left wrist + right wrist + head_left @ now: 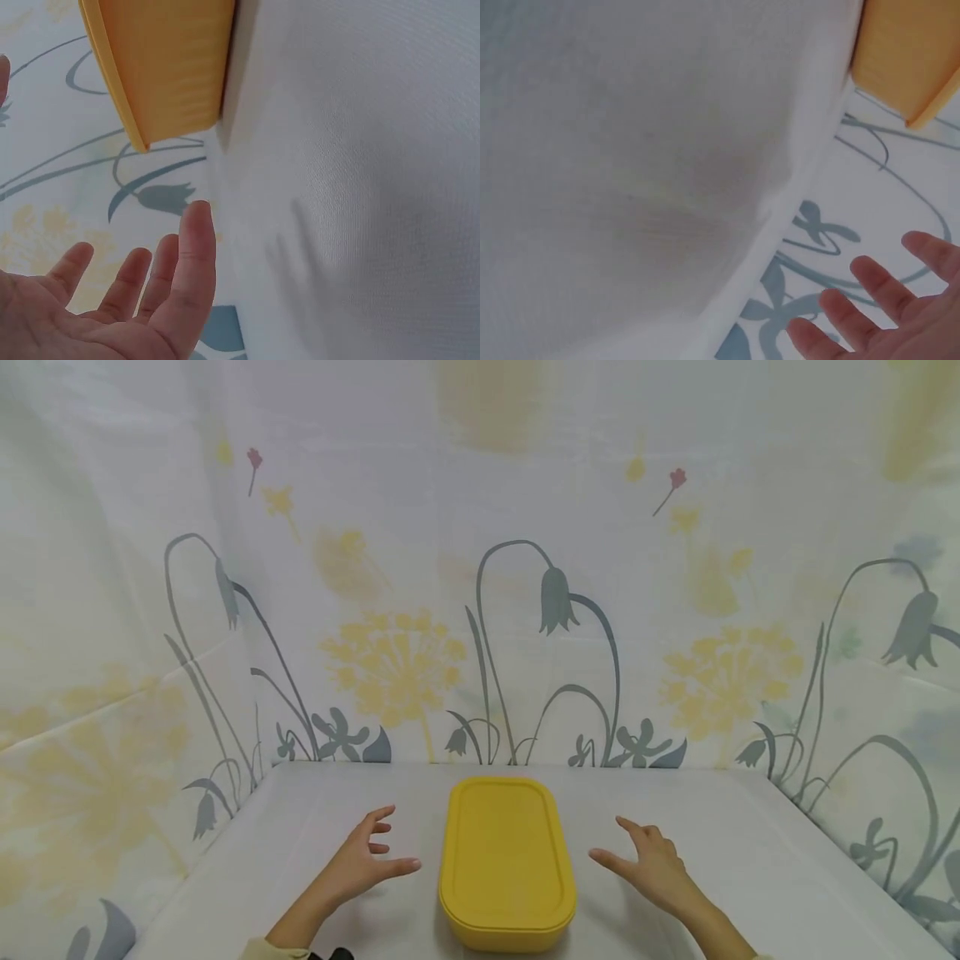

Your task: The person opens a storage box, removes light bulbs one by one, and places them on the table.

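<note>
A yellow lidded box (507,852) with rounded corners stands on the white table, its lid on. To its left my left hand (362,862) is held apart from it, fingers spread and thumb pointing toward the box. On the other side my right hand (654,866) also hovers with thumb and fingers apart, touching nothing. In the left wrist view the box's side (169,64) shows beyond the loosely extended fingers (196,255). A corner of the same box (907,56) appears at the top right of the right wrist view, above the spread fingers (885,285).
The white tabletop (315,802) runs back to a curtain-like wall (420,527) printed with grey and yellow flowers. Similar printed walls close off the left and right sides. A small black object (342,954) shows by the left sleeve (273,950).
</note>
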`<act>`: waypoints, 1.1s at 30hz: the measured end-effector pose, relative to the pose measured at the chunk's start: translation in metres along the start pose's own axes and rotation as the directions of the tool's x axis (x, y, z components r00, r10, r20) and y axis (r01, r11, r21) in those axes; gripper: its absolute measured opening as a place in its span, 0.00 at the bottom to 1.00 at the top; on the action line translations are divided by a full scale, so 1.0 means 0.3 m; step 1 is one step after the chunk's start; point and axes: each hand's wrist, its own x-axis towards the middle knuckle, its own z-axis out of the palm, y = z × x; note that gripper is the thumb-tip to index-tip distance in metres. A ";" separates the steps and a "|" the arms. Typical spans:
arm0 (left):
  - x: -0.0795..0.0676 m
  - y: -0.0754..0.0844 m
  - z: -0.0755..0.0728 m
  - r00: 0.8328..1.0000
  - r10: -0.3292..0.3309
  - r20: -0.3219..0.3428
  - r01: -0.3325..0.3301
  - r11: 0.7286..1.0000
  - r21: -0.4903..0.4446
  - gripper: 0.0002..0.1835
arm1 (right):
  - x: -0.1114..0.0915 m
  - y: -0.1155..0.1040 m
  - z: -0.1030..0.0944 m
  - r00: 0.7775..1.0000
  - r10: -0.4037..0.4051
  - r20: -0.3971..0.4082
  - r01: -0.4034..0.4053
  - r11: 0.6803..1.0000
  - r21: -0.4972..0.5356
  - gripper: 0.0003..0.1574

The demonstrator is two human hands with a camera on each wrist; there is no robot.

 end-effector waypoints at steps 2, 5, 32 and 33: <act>0.003 0.003 0.005 1.000 -0.006 0.008 0.006 1.000 -0.018 0.48 | 0.001 -0.007 0.006 1.000 -0.001 -0.001 0.001 1.000 0.010 0.53; 0.010 0.007 0.016 1.000 -0.014 0.022 0.015 0.999 -0.045 0.48 | 0.002 -0.019 0.014 1.000 -0.007 0.005 0.007 0.999 0.033 0.52; 0.036 0.047 0.114 0.973 0.011 0.231 0.067 0.943 -0.326 0.48 | 0.041 -0.146 0.067 0.995 -0.027 0.097 -0.007 0.945 0.327 0.43; 0.037 0.046 0.117 0.971 0.007 0.240 0.074 0.942 -0.328 0.48 | 0.043 -0.149 0.070 0.994 -0.024 0.108 -0.014 0.939 0.343 0.43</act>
